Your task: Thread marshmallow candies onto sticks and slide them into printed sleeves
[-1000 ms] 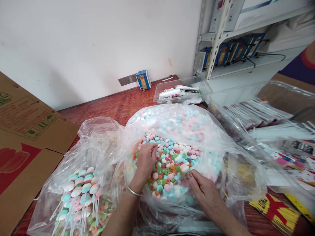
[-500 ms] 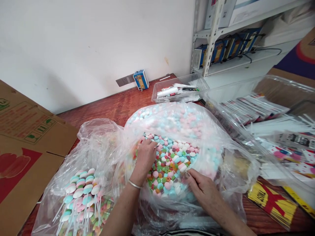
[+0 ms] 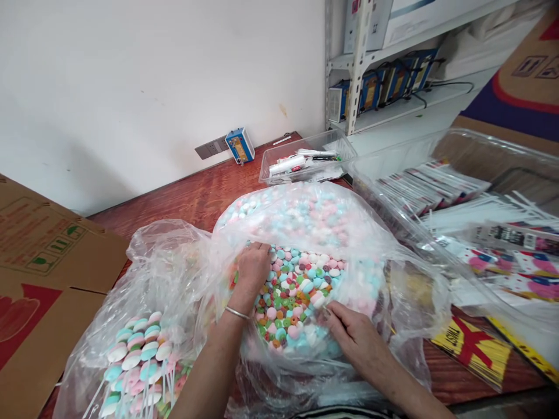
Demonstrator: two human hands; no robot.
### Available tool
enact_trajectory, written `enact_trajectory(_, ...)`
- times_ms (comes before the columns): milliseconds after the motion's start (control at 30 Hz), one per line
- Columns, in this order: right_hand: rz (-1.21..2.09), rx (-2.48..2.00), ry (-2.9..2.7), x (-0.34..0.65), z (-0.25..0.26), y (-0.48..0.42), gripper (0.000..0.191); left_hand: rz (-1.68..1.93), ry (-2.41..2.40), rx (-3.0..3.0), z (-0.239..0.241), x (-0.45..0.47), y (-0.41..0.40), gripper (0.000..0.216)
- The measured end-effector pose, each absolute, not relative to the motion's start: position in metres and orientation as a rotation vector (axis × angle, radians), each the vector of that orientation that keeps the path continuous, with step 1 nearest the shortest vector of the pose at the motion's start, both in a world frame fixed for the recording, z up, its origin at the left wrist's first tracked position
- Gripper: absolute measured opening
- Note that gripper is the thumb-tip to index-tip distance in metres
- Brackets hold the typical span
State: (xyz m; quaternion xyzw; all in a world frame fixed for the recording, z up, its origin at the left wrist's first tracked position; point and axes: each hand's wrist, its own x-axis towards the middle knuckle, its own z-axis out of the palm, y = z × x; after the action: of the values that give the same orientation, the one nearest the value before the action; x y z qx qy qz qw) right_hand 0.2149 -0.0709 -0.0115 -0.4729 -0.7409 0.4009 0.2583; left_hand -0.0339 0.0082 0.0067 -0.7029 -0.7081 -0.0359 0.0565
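Sweets on sticks lie already stacked (image 3: 148, 350) in a side bag (image 3: 159, 234), while loose candies (image 3: 290, 297) lie unskewered in an open plastic bag (image 3: 244, 226). The left hand (image 3: 254, 266) curls over the opening's left side, the right hand (image 3: 354, 329) bends at its lower right; neither grip is clear.

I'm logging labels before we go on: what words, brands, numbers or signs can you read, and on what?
"TWIST", upside down: yellow packet.
Glass, up-arrows and umbrella signs: left cardboard box.
Up-arrows sign: right cardboard box.
Too small or blurred: other print on both boxes, tray wrappers, yellow strip.
No brand or number reads clearly.
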Motion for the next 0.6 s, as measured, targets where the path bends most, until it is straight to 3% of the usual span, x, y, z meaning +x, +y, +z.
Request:
enact_trajectory(367,1.086,-1.284,-2.026,0.215,-0.015,-0.071,0.026,-0.022,-2.104,-2.208,0.006,-0.023,-0.003,0.016)
enact_trajectory(600,1.093,-1.279,-1.990,0.213,-0.013,-0.070,0.027,-0.243,-2.221,-2.173,0.003,-0.019,-0.001,0.016)
